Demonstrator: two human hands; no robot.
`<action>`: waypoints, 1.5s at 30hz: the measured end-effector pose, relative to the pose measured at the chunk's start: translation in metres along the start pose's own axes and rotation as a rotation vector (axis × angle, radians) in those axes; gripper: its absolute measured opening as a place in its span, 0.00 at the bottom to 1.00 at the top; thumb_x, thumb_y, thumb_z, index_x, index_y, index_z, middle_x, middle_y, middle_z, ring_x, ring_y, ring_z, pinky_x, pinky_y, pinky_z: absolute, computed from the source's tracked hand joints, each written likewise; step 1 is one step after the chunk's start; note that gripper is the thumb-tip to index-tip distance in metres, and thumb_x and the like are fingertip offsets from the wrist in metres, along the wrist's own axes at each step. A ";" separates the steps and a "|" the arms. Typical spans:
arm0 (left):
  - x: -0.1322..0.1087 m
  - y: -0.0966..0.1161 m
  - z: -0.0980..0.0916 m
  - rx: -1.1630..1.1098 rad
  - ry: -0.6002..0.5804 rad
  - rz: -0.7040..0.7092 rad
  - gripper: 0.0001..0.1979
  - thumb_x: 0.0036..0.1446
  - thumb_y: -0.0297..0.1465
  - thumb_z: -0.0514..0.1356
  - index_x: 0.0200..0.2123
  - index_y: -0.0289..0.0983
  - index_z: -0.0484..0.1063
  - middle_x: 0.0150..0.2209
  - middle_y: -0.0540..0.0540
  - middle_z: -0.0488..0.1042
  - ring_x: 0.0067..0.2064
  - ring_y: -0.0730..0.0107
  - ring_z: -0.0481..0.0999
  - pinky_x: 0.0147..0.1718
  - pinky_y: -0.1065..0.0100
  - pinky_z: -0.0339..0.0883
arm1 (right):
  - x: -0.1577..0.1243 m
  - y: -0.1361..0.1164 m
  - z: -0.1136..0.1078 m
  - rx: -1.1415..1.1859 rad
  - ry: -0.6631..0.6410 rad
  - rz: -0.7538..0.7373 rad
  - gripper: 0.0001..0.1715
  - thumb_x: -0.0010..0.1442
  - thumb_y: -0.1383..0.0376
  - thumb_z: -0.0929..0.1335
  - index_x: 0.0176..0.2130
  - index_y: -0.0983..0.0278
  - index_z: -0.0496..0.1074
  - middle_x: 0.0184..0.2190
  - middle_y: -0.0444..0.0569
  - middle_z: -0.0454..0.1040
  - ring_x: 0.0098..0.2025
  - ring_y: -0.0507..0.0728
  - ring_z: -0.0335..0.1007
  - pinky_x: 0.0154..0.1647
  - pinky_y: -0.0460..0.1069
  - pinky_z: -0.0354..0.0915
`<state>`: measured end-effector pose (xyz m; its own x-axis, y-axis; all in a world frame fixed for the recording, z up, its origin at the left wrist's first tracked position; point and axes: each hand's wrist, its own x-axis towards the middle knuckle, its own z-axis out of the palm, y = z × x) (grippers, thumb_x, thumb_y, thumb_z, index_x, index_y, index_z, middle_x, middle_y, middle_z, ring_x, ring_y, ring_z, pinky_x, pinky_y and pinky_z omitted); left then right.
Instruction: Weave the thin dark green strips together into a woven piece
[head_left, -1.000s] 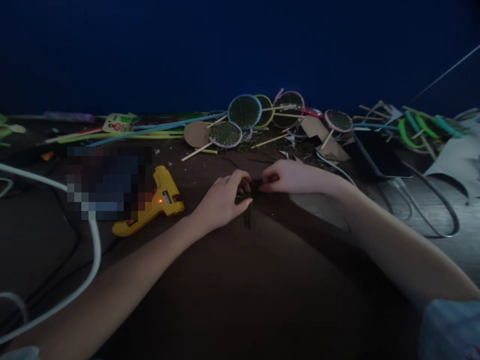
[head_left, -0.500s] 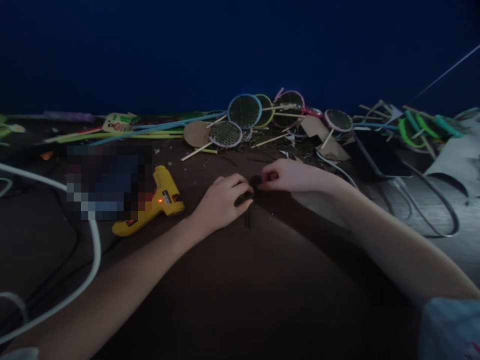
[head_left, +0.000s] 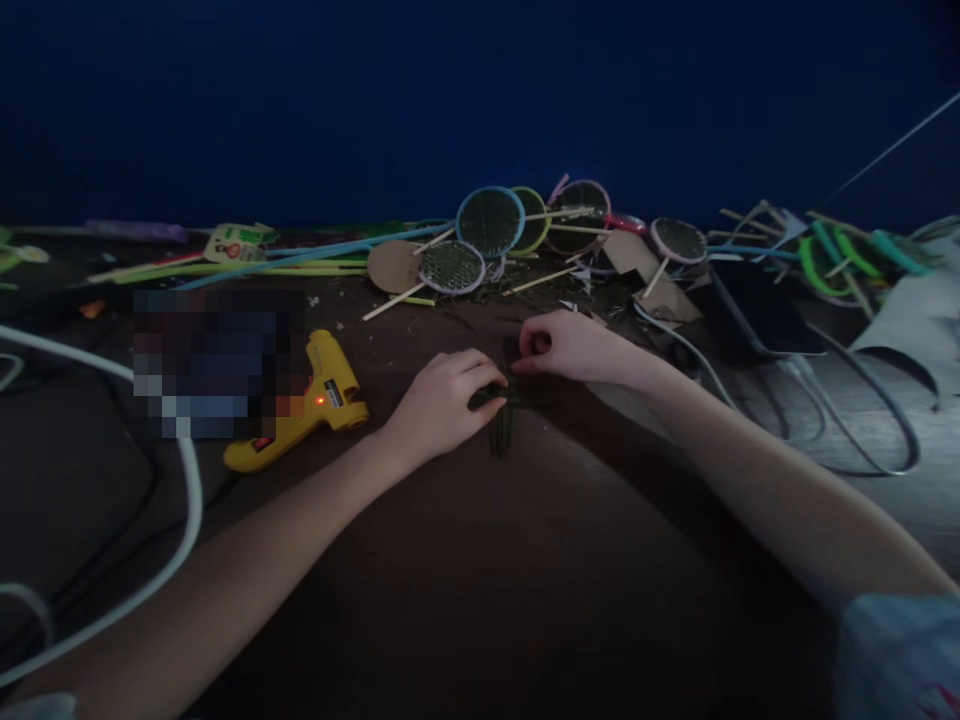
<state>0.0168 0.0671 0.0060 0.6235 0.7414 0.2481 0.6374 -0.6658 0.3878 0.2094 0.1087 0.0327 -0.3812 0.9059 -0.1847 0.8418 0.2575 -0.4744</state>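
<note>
Dark green grass-like strips (head_left: 502,437) lie on the brown table, their lower ends sticking out below my left fingers. My left hand (head_left: 448,402) is closed over them, thumb and fingertips pinching the strips. My right hand (head_left: 564,345) is just to the right and slightly farther back. Its thumb and curled fingers come together in a pinch by the strips' upper part. What sits between the right fingertips is too dark to make out. To the left of my left hand a yellow glue gun (head_left: 330,395) lies with its red light on.
Along the back lie small rackets with round frames (head_left: 490,222), thin sticks, cardboard pieces (head_left: 394,267) and green scraps. A phone (head_left: 765,310) with a cable lies at the right. A white cable (head_left: 193,480) loops across the left. A blurred-out patch (head_left: 217,365) hides something beside the glue gun.
My right hand has shifted slightly back and a little left. My left hand stays nearly in place, and the strips' lower ends appear a bit more spread.
</note>
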 end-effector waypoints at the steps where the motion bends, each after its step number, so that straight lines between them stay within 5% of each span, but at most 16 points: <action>1: 0.000 0.000 0.000 -0.005 0.000 -0.003 0.04 0.55 0.28 0.59 0.36 0.37 0.71 0.40 0.46 0.74 0.43 0.63 0.73 0.40 0.63 0.63 | 0.000 0.000 0.000 0.004 -0.004 -0.004 0.12 0.47 0.58 0.69 0.26 0.63 0.67 0.23 0.41 0.64 0.25 0.49 0.57 0.27 0.46 0.51; 32: 0.001 -0.001 -0.001 -0.050 0.003 -0.003 0.03 0.54 0.27 0.60 0.34 0.35 0.71 0.38 0.46 0.72 0.42 0.64 0.73 0.41 0.63 0.64 | -0.003 -0.004 -0.008 -0.006 -0.170 -0.042 0.18 0.47 0.51 0.69 0.31 0.62 0.67 0.25 0.42 0.65 0.25 0.50 0.58 0.26 0.46 0.50; 45: 0.001 0.001 -0.001 -0.080 -0.008 -0.020 0.05 0.53 0.26 0.60 0.36 0.35 0.70 0.38 0.46 0.72 0.42 0.64 0.72 0.41 0.63 0.63 | -0.007 -0.008 -0.001 -0.124 -0.091 -0.045 0.18 0.47 0.51 0.69 0.29 0.62 0.64 0.26 0.44 0.67 0.28 0.51 0.59 0.26 0.46 0.48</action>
<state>0.0174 0.0678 0.0074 0.6146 0.7538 0.2325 0.6122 -0.6416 0.4622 0.2056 0.1008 0.0386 -0.4481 0.8596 -0.2454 0.8616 0.3422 -0.3748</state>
